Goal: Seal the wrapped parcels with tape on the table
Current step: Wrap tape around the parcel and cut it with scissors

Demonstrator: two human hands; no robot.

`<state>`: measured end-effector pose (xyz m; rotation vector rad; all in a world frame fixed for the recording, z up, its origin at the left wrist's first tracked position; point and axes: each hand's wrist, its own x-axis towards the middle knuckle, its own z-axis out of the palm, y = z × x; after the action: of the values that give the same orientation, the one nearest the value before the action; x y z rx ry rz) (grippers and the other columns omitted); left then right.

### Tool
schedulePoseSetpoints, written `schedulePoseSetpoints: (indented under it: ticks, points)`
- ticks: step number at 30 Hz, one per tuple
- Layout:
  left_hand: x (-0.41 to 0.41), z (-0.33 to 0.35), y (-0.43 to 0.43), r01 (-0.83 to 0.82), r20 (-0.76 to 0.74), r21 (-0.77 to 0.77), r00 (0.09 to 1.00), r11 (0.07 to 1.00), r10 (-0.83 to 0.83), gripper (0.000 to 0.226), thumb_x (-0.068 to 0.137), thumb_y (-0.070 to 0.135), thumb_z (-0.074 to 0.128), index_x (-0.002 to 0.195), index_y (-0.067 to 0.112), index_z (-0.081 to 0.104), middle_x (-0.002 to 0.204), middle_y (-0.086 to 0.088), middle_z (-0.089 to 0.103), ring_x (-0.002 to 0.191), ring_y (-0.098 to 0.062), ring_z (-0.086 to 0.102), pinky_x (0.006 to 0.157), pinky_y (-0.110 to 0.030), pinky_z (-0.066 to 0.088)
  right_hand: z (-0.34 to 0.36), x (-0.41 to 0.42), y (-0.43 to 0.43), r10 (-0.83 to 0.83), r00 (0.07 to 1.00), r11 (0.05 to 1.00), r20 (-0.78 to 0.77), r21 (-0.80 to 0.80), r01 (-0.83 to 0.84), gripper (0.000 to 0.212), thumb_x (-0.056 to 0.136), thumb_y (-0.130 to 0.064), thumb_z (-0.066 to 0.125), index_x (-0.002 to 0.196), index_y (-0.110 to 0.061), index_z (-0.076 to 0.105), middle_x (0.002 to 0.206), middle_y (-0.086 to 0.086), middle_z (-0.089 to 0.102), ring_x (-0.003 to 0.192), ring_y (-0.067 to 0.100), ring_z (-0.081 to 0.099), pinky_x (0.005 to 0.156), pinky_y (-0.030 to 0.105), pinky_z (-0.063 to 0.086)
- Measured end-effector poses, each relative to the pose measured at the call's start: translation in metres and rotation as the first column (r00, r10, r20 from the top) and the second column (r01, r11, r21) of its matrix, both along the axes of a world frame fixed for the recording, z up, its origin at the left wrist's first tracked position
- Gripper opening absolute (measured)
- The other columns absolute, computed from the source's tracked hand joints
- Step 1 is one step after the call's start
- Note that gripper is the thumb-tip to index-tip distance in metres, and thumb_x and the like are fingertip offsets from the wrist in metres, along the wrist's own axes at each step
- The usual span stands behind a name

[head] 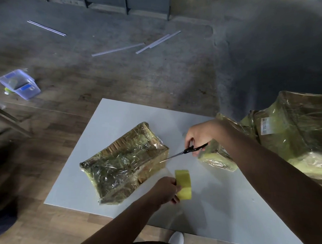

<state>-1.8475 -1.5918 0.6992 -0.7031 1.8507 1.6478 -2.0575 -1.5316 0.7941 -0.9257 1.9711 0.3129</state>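
White table (120,120): left fingers (176,200) clasp yellow tape roll (184,184), right fingers (189,141) grip black-handled scissors (190,150).

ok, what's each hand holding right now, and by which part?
Left hand grips the yellow roll of tape at its left edge; right hand holds the black-handled metal scissors by the handle loops.

1. Light: dim, uneven indoor light; the white table (217,206) is the brightest area.
2. Shadow: a broad dark patch on the floor (268,61) at upper right; the lower left corner is nearly black.
3. Glare: small white glints on the parcel (122,164) wrap.
4. Blur: soft throughout; the left hand (165,190) and tape roll (183,184) are smeared.
5. Distortion: wide-angle bend; the table edges splay outward.
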Motion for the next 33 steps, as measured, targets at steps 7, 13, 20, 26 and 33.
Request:
schedulePoseSetpoints:
  ticks: [7,13,20,26,33]
  points:
    - [-0.009,-0.009,-0.005,-0.006,0.039,-0.045,0.999,0.999,0.008,0.022,0.099,0.008,0.046,0.113,-0.002,0.060,0.063,-0.010,0.059,0.052,-0.014,0.057,0.050,-0.020,0.048,0.008,0.024,0.012,0.073,0.997,0.996,-0.022,0.055,-0.072,0.042,0.068,-0.055,0.078,0.101,-0.037,0.058,0.100,-0.008,0.065,0.087,0.013,0.060,0.072,0.027,0.048]
    - [-0.008,-0.020,-0.006,0.017,0.049,-0.105,0.999,0.994,-0.012,0.012,0.098,0.008,0.048,0.102,0.005,0.058,0.063,-0.009,0.056,0.044,-0.009,0.055,0.046,-0.020,0.047,-0.006,0.041,0.019,0.146,0.980,0.982,-0.133,0.142,-0.127,0.074,0.072,-0.059,0.074,0.135,-0.027,0.050,0.127,-0.006,0.056,0.114,0.020,0.053,0.087,0.026,0.044]
    - [-0.011,-0.028,-0.005,0.000,0.013,-0.155,1.000,0.988,0.002,0.012,0.098,0.011,0.047,0.091,0.009,0.056,0.066,-0.005,0.055,0.049,-0.012,0.055,0.045,-0.019,0.044,-0.035,0.048,0.049,-0.164,0.925,0.986,-0.343,-0.083,0.144,0.059,0.073,-0.066,0.065,0.111,-0.021,0.058,0.096,-0.007,0.057,0.087,0.018,0.054,0.064,0.026,0.037]
    - [-0.010,-0.036,0.001,-0.116,-0.061,-0.195,0.992,0.974,0.106,0.027,0.097,0.010,0.048,0.070,0.012,0.047,0.062,-0.005,0.047,0.052,-0.016,0.047,0.047,-0.021,0.035,-0.070,0.078,0.058,-0.438,0.841,0.899,-0.316,-0.176,0.402,0.034,0.083,-0.048,0.060,0.094,-0.015,0.056,0.096,0.004,0.067,0.092,0.024,0.066,0.064,0.026,0.042]
    - [-0.004,-0.050,0.001,-0.299,0.044,0.061,0.954,0.952,0.297,0.025,0.102,0.012,0.041,0.083,0.010,0.056,0.067,-0.006,0.044,0.059,-0.014,0.044,0.057,-0.024,0.043,-0.117,0.123,0.083,-0.510,0.721,0.851,-0.469,-0.151,0.503,0.030,0.096,-0.036,0.049,0.116,-0.016,0.056,0.115,0.001,0.064,0.108,0.021,0.063,0.073,0.026,0.041]
